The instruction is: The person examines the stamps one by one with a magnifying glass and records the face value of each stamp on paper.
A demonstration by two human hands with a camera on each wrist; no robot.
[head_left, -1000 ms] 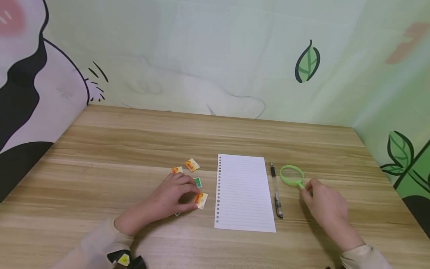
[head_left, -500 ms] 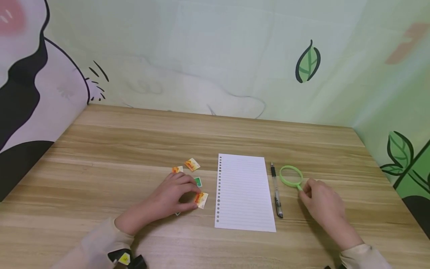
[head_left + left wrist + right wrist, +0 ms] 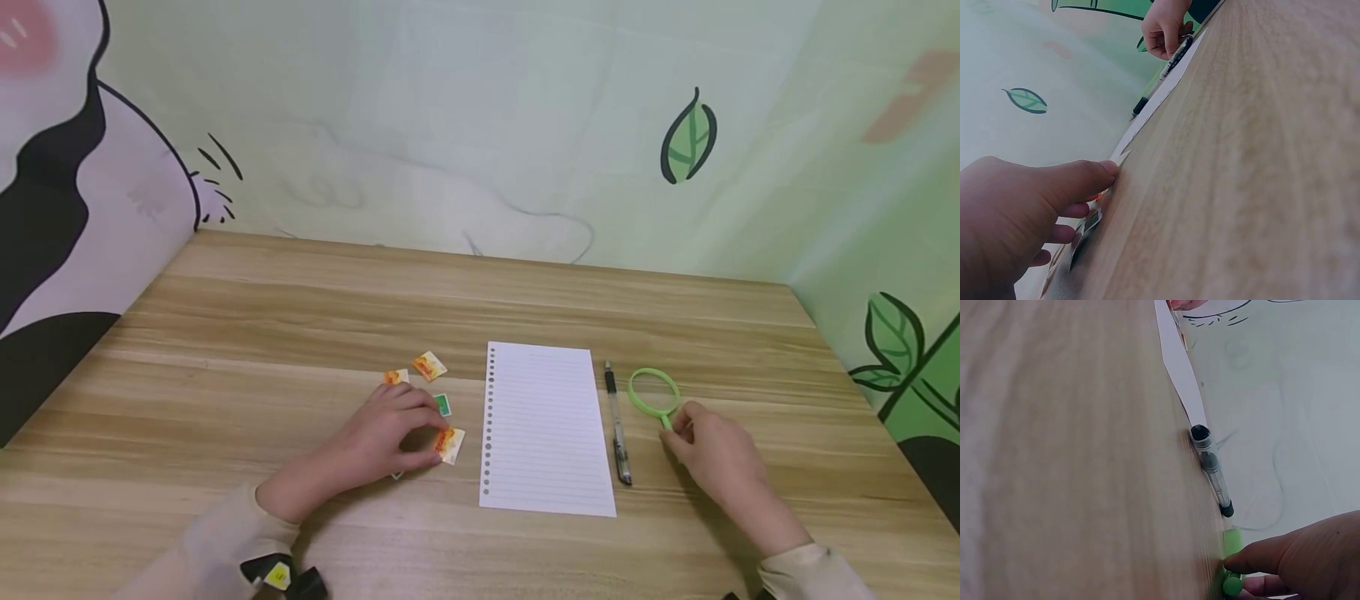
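My left hand (image 3: 386,433) lies low over several small stamps at the left of the paper. Its thumb and index finger pinch the left edge of an orange and white stamp (image 3: 450,447). Beyond the fingers are a green, white-bordered stamp (image 3: 444,406) and two more orange stamps, one apart (image 3: 429,367) and one partly behind the knuckles (image 3: 396,377). A corner of another stamp (image 3: 397,476) peeks out below the hand. On the right, my right hand (image 3: 716,450) pinches the handle of a green magnifying glass (image 3: 632,400); the right wrist view shows the thumb against the green handle (image 3: 1232,585).
A lined sheet of paper with punched holes (image 3: 547,429) lies between the hands. Right of it is a clear pen with black ends (image 3: 617,425), close to the magnifying glass. The wooden table (image 3: 300,292) meets a painted wall (image 3: 450,125) behind.
The magnifying glass has turned slightly in my right hand, its handle now pointing more toward me, and the hand has shifted a little left. The left hand and stamps look unmoved.
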